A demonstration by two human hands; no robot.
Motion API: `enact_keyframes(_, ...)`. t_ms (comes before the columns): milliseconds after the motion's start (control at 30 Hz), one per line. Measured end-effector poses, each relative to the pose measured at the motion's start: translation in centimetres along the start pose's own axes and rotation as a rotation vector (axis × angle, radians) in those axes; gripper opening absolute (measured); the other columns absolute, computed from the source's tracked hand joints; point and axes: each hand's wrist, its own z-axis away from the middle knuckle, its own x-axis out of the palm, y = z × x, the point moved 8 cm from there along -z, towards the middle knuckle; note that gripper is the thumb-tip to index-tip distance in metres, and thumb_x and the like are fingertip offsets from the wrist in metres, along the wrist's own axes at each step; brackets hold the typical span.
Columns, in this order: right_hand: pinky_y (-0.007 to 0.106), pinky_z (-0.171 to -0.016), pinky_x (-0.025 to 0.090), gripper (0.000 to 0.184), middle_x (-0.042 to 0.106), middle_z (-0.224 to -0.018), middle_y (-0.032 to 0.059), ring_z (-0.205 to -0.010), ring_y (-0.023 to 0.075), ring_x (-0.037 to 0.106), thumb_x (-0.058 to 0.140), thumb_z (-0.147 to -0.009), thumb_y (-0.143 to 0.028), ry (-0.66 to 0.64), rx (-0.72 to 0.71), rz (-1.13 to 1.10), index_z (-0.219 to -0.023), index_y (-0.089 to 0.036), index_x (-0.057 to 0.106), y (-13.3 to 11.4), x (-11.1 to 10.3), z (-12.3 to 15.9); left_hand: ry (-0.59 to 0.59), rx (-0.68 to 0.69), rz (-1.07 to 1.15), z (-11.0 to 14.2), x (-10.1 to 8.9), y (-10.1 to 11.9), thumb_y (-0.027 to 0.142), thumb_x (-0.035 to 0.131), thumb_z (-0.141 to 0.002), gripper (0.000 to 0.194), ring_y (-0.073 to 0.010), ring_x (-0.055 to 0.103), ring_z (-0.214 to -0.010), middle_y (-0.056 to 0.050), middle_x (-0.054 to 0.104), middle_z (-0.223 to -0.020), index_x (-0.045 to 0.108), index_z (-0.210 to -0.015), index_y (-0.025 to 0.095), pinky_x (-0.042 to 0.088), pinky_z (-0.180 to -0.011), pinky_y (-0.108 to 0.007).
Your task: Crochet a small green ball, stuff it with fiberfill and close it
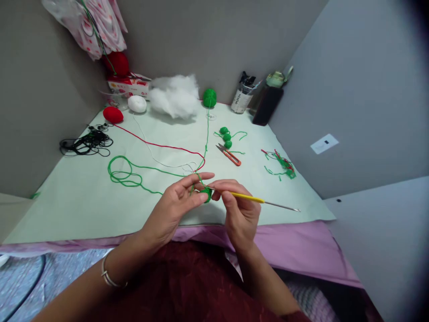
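Observation:
A small green crochet piece (207, 194) is pinched between the thumb and fingers of my left hand (182, 197), whose index finger stretches out with green yarn running over it. My right hand (239, 208) is closed around a crochet hook (248, 196) with a yellow handle and metal ends. One end of the hook meets the top of the green piece; the other points to the right. From the piece a green strand leads up to a green yarn ball (209, 98) at the back. Fingertips partly hide the stitches.
Orange-handled thread snips (229, 155) lie beyond my right hand, near small green crocheted balls (227, 137). White stuffing (176, 98), a red yarn ball (113, 114), black cord (90, 141) and a green yarn loop (125, 176) spread leftward. Yarn scraps (284, 166) lie right; a phone (268, 105) leans behind.

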Motion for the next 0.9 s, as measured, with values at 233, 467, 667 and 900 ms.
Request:
enact_keyframes(233,0.037,-0.075,0.064,0.037,0.077,-0.111,0.007,-0.096,0.0212,0.074,0.068,-0.096,-0.011,-0.036,-0.395,0.531,-0.126,-0.032,0.075,-2.3,1.0,2.4,0.063,-0.078,0.158,0.1,0.1,-1.0,0.029,0.088,-0.081,0.039,-0.0056,0.049,-0.062,0.003,0.063,-0.078,0.081,-0.118,0.02,0.049,-0.074,-0.019)
enact_keyframes(467,0.033,-0.065,0.058,0.018,0.076,-0.088,0.0034,-0.072,0.0164,0.068,0.061,-0.101,-0.021,0.079,0.035,0.022,-0.099,-0.025,0.078,0.4,-1.0,0.4,0.032,-0.089,0.185,-0.2,-0.2,-0.6,0.019,0.085,-0.081,0.031,-0.0033,0.038,-0.052,0.007,0.054,-0.065,0.083,-0.112,0.021,0.054,-0.083,-0.021)
enact_keyframes(667,0.03,-0.068,0.057,0.014,0.078,-0.092,0.0029,-0.076,0.0156,0.068,0.066,-0.1,-0.028,0.048,0.136,-0.055,-0.099,-0.026,0.079,1.7,-0.5,0.4,-0.017,0.029,-0.037,0.2,0.2,-0.1,0.029,0.08,-0.089,0.027,-0.0119,0.058,-0.075,-0.002,0.073,-0.1,0.082,-0.116,0.027,0.049,-0.075,-0.026)
enact_keyframes(900,0.029,-0.064,0.058,0.022,0.075,-0.083,0.0041,-0.067,0.0143,0.065,0.062,-0.102,-0.038,0.039,0.281,-0.224,-0.093,-0.021,0.071,2.9,-0.7,0.1,0.009,0.054,-0.114,0.1,-0.6,0.4,0.027,0.081,-0.087,0.03,-0.0178,0.057,-0.096,-0.003,0.068,-0.098,0.082,-0.116,0.027,0.045,-0.088,-0.027)
